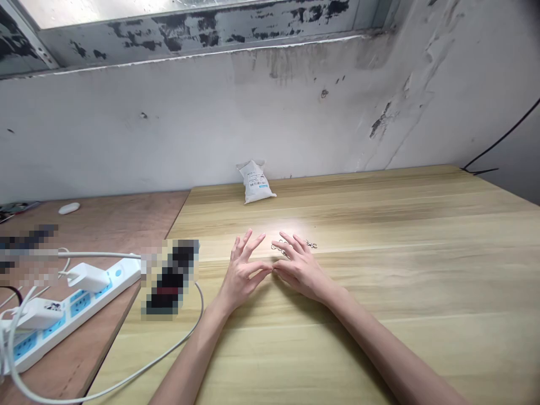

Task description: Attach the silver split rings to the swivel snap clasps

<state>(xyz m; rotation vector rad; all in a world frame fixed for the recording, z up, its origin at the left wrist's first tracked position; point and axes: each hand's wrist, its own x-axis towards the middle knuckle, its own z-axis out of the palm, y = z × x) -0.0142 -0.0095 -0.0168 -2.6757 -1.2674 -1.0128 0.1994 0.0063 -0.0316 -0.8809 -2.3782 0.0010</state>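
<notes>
My left hand (243, 269) and my right hand (297, 265) hover close together over the light wooden table (379, 270), near its middle. Thumb and forefinger tips of both hands meet between them as in a pinch, while the other fingers are spread. What is pinched is too small to make out. Just beyond my right hand's fingertips lie small metal rings or chain links (311, 244) on the table, partly hidden by the fingers.
A small white bag (255, 181) stands against the wall at the table's back. To the left, a white power strip (71, 306) with plugged adapters and cables lies on a brown table (105, 225). A blurred dark object (171, 278) sits at the table's left edge.
</notes>
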